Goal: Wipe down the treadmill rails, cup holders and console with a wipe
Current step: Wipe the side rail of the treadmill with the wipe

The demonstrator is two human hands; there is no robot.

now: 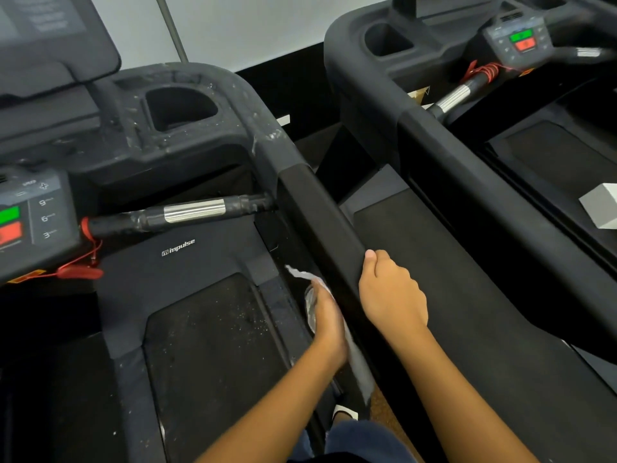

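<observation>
A crumpled white wipe [334, 315] is pressed flat by the left hand [329, 324] against the inner face of the long black padded treadmill rail [320, 222], whose axis runs up-left toward the scuffed cup holder [182, 108]; the right hand [392, 295] is curled over the rail's top, fingers [384, 265] closed on it
</observation>
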